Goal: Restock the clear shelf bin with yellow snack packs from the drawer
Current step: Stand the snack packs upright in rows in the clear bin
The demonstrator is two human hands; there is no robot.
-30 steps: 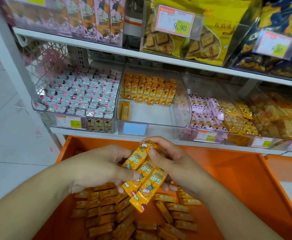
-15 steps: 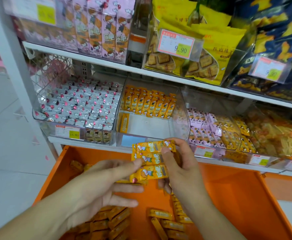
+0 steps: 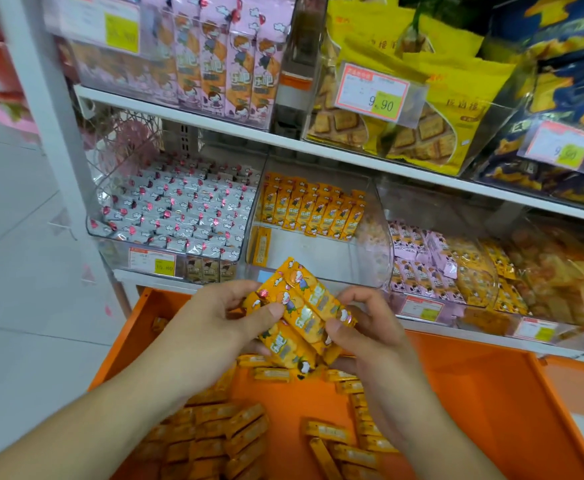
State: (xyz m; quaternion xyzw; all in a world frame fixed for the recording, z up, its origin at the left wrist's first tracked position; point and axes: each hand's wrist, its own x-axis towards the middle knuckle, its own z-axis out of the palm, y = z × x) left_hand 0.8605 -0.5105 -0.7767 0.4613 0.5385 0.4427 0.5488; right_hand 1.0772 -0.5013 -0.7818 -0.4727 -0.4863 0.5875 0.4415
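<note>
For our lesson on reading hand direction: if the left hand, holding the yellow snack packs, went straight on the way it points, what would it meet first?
Probably the front wall of the clear plastic shelf bin, just beyond the left hand; depth is uncertain.

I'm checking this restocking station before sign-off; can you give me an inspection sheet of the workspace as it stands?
Surface: orange drawer pulled open under the white shelf.
Job's things: clear shelf bin holds one row of yellow packs at the back and one pack on edge at its left wall; front floor bare. Loose yellow snack packs lie in the drawer.
Clutter: neighbouring bins of pink-and-white packs and mixed snacks.
Hands: left hand and right hand together grip a bundle of yellow packs above the drawer.
Cables: nothing seen.
Surroundings: price tags, bagged snacks above, pale floor to the left.
</note>
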